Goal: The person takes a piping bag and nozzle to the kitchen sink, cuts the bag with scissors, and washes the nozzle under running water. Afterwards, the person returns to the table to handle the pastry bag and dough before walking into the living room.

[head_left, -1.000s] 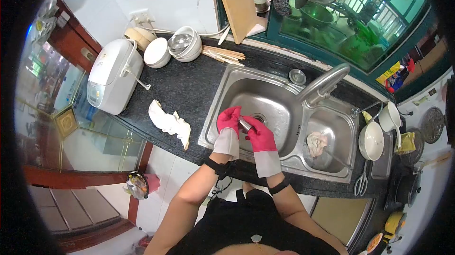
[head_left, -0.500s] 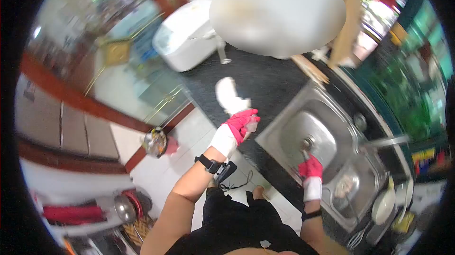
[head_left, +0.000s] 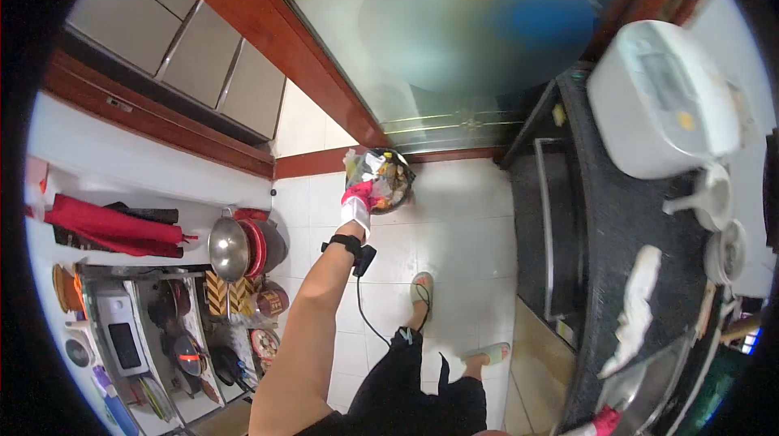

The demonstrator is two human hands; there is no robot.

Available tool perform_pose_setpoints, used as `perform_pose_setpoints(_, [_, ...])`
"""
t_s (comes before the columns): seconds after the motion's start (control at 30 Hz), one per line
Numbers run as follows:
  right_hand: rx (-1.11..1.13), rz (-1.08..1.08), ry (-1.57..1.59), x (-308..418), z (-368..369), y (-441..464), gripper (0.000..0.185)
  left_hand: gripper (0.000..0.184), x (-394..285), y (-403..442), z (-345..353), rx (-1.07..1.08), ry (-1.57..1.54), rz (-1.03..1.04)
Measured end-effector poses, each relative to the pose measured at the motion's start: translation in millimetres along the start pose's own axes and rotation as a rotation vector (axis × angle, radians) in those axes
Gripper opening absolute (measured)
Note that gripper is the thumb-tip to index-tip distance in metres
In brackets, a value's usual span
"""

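Black edged the rim of the waste bin (head_left: 411,180), which stood on the tiled floor near mid-view, packed with mixed refuse (head_left: 393,186). Taking the bin as the centre of a clock, the gloved left hand (head_left: 360,193) was at its eight o'clock side, over the bin's edge; I could not tell whether its fingers were spread or pinching something, nor whether they touched the refuse.

Careful work here, I judged, called for keeping the fingers well inside the rim, low over the pile, and parting them gently so that nothing slid over the side. With the bin so full, pressing down seemed unwise. The black cord (head_left: 369,314) trailing from the wrist device (head_left: 364,260) toward five o'clock was best kept off the rim and away from the slippers (head_left: 497,352).

Further out, at half past four, the right hand (head_left: 604,420) showed only partly by the sink (head_left: 634,391); its grip could not be told. At four o'clock a long white piece (head_left: 638,306) lay on the dark surface (head_left: 602,270), with the rice cooker (head_left: 661,111) beyond, toward half past two.
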State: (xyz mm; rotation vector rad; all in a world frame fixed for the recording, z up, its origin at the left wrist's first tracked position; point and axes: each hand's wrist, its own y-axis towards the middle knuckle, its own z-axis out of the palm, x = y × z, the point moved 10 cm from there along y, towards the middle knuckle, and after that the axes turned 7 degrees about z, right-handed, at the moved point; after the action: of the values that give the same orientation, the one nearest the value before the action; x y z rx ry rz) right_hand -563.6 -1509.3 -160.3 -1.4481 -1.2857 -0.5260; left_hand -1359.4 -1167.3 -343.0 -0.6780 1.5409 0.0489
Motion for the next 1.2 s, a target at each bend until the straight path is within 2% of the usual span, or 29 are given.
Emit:
perform_pose_setpoints(0.2, [-0.122,-0.035,-0.124,0.7,25.4,3.0,0.028,0.042,147.7,96.6,-16.2,-0.184,-0.361,-0.164])
perform_pose_setpoints(0.3, [-0.150,-0.039,-0.164,-0.9,34.6,5.6,0.027,0.042,170.6,111.0,-5.0,-0.149,-0.431,-0.310])
perform_pose_setpoints(0.33, [-0.158,-0.036,-0.176,0.6,34.8,6.1,0.027,0.042,205.0,118.7,-12.4,-0.151,-0.427,-0.326])
perform_pose_setpoints(0.4, [-0.173,-0.031,-0.199,3.3,36.2,7.0,0.027,0.031,210.6,141.8,-31.0,-0.008,0.597,0.451])
perform_pose_setpoints(0.43, [-0.181,-0.027,-0.208,4.6,35.8,7.0,0.027,0.044,199.7,129.0,-25.4,0.204,0.953,0.299])
perform_pose_setpoints(0.47, [-0.180,-0.023,-0.211,5.6,34.2,6.7,0.027,0.040,199.0,122.9,-31.6,0.106,0.809,0.240])
perform_pose_setpoints(0.53, [-0.189,-0.008,-0.206,6.4,29.5,6.9,0.027,0.045,223.1,125.6,-51.8,-0.031,0.142,0.211])
perform_pose_setpoints(0.57, [-0.192,-0.002,-0.199,6.7,27.7,7.3,0.026,0.051,184.7,91.5,-27.7,-0.181,-0.282,-0.286])
perform_pose_setpoints(0.6, [-0.191,0.004,-0.196,7.3,24.0,8.3,0.026,0.051,167.1,89.1,-24.3,-0.172,-0.284,-0.277])
perform_pose_setpoints(0.67, [-0.189,0.018,-0.177,9.0,14.2,8.7,0.026,0.054,151.2,70.9,-7.8,-0.055,-0.269,-0.438])
perform_pose_setpoints(0.7, [-0.183,0.028,-0.176,8.0,9.6,9.1,0.026,0.059,133.1,62.5,5.2,0.037,-0.318,-0.410])
perform_pose_setpoints(0.73, [-0.184,0.034,-0.167,8.3,3.2,9.6,0.026,0.059,115.3,48.7,8.2,0.042,-0.313,-0.407])
perform_pose_setpoints(0.8, [-0.178,0.054,-0.145,7.8,-17.5,12.5,0.025,0.065,52.7,13.3,56.2,0.401,-0.759,-0.320])
perform_pose_setpoints(0.83, [-0.174,0.059,-0.124,7.3,-27.1,16.2,0.025,0.065,22.2,-6.9,71.0,0.417,-0.754,-0.315])
perform_pose_setpoints(0.9, [-0.162,0.081,-0.071,3.2,-54.9,25.6,0.025,0.071,-61.6,-65.5,127.0,0.631,-0.897,-0.306])
perform_pose_setpoints(0.97, [-0.116,0.108,0.015,-5.8,-84.1,40.4,0.025,0.072,-109.3,-128.0,178.8,0.784,-0.873,-0.386])
perform_pose_setpoints(1.0, [-0.097,0.128,0.066,-13.4,-90.9,44.9,0.025,0.073,-126.6,-162.7,207.9,0.909,-0.839,-0.475])
perform_pose_setpoints(1.03, [-0.065,0.166,0.106,-20.4,-87.3,43.3,0.025,0.071,-140.6,-203.8,237.4,1.089,-0.727,-0.464])
perform_pose_setpoints(1.1, [0.003,0.236,0.149,-29.1,-71.7,44.8,0.024,0.067,-157.0,-298.6,289.1,1.458,-0.482,-0.468])
perform_pose_setpoints(1.13, [0.048,0.209,0.065,-11.2,-51.6,23.1,0.025,0.064,-161.7,-346.3,310.6,1.631,-0.352,-0.463])
perform_pose_setpoints(1.17, [0.157,0.191,0.211,-4.7,-34.5,14.7,0.022,0.055,-157.6,-390.2,329.9,1.707,-0.270,-0.582])
perform_pose_setpoints(1.2, [0.231,0.177,0.353,8.7,-18.3,4.2,0.029,0.055,-154.8,-434.4,352.4,1.815,-0.221,-0.633])
